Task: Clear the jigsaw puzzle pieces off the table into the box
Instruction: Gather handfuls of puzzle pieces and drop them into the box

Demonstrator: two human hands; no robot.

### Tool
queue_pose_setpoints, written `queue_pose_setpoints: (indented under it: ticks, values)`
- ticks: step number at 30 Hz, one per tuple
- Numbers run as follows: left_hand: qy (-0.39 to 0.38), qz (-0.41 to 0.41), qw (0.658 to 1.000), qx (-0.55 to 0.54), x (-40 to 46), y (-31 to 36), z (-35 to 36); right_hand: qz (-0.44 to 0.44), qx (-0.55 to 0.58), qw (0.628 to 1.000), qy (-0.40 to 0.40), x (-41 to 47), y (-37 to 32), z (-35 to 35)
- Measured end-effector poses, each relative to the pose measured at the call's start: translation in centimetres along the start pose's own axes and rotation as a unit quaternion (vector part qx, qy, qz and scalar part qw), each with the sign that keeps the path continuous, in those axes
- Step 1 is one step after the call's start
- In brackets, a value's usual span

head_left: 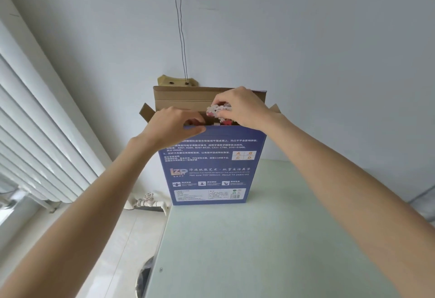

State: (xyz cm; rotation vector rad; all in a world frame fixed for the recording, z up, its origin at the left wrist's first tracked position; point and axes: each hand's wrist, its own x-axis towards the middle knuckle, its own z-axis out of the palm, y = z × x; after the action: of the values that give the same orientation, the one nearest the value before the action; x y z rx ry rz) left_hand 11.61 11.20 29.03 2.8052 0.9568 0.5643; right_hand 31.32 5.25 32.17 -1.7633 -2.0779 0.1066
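The right hand has its fingers curled around a clump of white and pink interlocked jigsaw puzzle pieces, pinching them at the open mouth of the box, at about 12 o'clock from the table's middle. More pink and white pieces show just below the clump, inside the opening.

At 9 o'clock from that clump, the left hand grips the front wall of the tall blue printed cardboard box at its top edge: the thumb lies on the blue outer face and the fingers curl over the rim into the opening. The two hands are near each other but apart.

The box stands upright on its narrow end at the far left corner of the pale green table. Its brown inner top flap stands up behind the hands, and small brown side flaps splay out at 9 and 3 o'clock of the opening.

At 12 o'clock above the box, a thin double cord hangs down the pale wall to a cream-coloured bracket. At 9 o'clock, white ribbed radiator columns run along the wall, with a white pipe valve at 7 o'clock from the box's base.
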Motion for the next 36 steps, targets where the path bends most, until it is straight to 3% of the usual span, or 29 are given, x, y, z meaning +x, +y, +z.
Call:
queue_pose_setpoints:
  ticks: [7,11,19,23,27,31,33,36]
  values:
    - [0.047,-0.003,0.999,0.009,-0.7,0.2,0.2,0.024,-0.048,0.998,-0.01,0.1,-0.5,-0.1]
    - [0.123,-0.004,0.992,0.004,-1.2,1.0,0.6,0.054,-0.063,0.997,-0.007,-0.4,-0.1,0.4]
    - [0.166,-0.019,0.985,0.031,-1.8,2.0,1.2,0.102,0.052,0.99,0.081,-1.8,-0.5,0.4]
    - [0.229,0.001,0.973,0.013,-3.1,4.2,1.6,0.101,0.075,0.977,0.174,-7.5,-1.3,0.8]
    - [0.271,0.066,0.958,-0.07,-7.4,9.7,5.1,0.151,0.069,0.969,0.184,-18.0,-0.6,4.0]
    - [0.164,0.077,0.972,-0.151,-12.9,15.9,11.8,0.26,0.072,0.958,0.1,-30.2,1.6,8.7]
    - [0.073,0.052,0.982,-0.163,-15.3,18.6,15.3,0.313,0.069,0.947,0.03,-36.1,3.0,10.5]
    - [-0.13,0.014,0.98,-0.147,-18.6,22.8,20.4,0.374,0.054,0.923,-0.078,-45.3,4.9,12.4]
